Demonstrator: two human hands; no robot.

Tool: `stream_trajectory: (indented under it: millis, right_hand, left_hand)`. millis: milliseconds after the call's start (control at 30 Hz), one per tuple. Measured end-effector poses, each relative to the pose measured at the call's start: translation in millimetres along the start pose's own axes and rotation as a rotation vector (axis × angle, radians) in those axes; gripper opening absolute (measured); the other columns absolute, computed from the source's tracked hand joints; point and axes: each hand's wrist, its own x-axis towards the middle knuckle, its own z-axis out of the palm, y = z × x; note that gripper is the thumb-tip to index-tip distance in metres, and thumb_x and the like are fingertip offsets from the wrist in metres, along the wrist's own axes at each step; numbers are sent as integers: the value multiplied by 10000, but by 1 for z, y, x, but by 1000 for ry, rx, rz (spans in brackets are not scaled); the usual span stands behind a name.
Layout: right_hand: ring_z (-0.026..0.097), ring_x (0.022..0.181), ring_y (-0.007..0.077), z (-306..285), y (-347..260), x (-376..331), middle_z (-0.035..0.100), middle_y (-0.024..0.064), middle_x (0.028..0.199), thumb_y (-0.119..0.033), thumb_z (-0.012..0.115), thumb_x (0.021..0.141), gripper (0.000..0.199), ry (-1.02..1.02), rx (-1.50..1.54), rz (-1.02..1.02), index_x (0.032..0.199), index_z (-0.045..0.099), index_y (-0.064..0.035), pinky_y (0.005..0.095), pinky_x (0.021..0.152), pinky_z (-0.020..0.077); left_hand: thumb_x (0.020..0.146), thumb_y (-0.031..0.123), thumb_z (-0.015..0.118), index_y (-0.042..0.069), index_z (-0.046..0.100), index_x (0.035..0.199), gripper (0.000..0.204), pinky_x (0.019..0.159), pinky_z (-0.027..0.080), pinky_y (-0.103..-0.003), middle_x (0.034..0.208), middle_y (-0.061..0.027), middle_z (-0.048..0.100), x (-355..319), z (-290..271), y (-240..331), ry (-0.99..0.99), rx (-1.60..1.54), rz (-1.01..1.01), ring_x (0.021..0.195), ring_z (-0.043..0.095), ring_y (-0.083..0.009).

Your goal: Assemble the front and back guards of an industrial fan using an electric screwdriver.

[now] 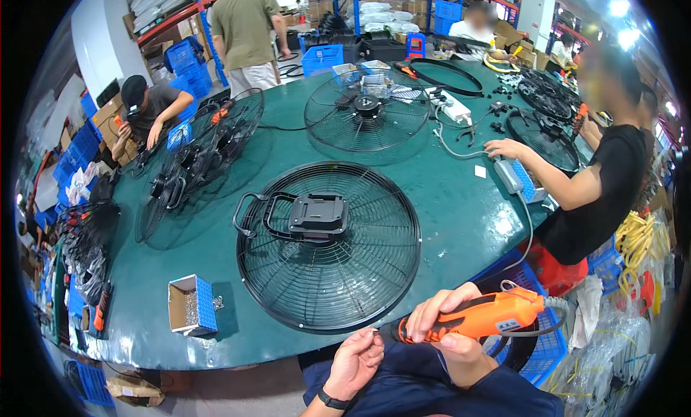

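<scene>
My right hand (450, 309) is wrapped round an orange and black electric screwdriver (497, 313), its grey cord running off its rear end. The tool lies nearly level at the table's near edge, tip to the left. Beside that tip is my left hand (355, 365), a dark band on its wrist, fingers pinched together; what they hold is too small to make out. Just beyond both hands, a round black fan (318, 215) with a wire guard lies on the green table (439, 223), its housing and curved handle facing up. A small blue and white box (193, 306) of screws stands to the left.
Another fan (367, 107) lies farther back, and several fan guards (209, 151) lean at the left. A co-worker (604, 172) works at the right beside a white power strip (453, 107). Another person (147, 107) bends over the left edge. A blue crate (540, 352) stands beside my right arm.
</scene>
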Motion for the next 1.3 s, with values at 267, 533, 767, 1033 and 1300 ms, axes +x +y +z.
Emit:
stream_trajectory:
  millis: [267, 533, 767, 1033, 1300]
  right_hand:
    - [619, 691, 279, 2, -3, -3, 576, 186, 847, -89, 638, 796, 355, 93, -85, -42, 1067, 417, -28, 420, 653, 512]
    - [625, 701, 271, 1, -12, -5, 582, 183, 848, -92, 650, 804, 347, 104, -92, -48, 1066, 430, -34, 414, 668, 510]
    - [580, 843, 269, -2, -28, -7, 564, 200, 943, 25, 569, 783, 390, 5, -84, 6, 1130, 404, -43, 450, 834, 463]
    - [626, 651, 270, -11, -16, -6, 590, 191, 841, -109, 633, 720, 414, -32, -302, -190, 1059, 415, -19, 397, 602, 539]
    - [592, 644, 261, -16, -1, 6, 564, 165, 832, -99, 640, 746, 401, 2, -443, -135, 1070, 410, -38, 411, 632, 507]
  left_hand:
    - [904, 69, 534, -24, 598, 976, 134, 493, 340, -230, 819, -111, 623, 0, 2, -1, 34, 13, -4, 585, 427, -128]
    - [902, 87, 526, -27, 585, 977, 149, 483, 346, -233, 793, -97, 595, 3, 4, -6, 14, 34, 28, 586, 433, -135]
    - [919, 93, 511, 18, 537, 927, 80, 466, 322, -209, 768, -40, 540, 6, 23, -11, 63, 83, 0, 556, 370, -92]
    - [931, 102, 523, 23, 550, 1036, 133, 494, 336, -201, 813, -18, 550, 20, 13, -31, -14, -114, 22, 572, 396, -76]
    - [998, 214, 436, 65, 529, 902, 201, 498, 325, -205, 783, -13, 516, 53, 19, -34, 13, -200, -10, 623, 414, -86]
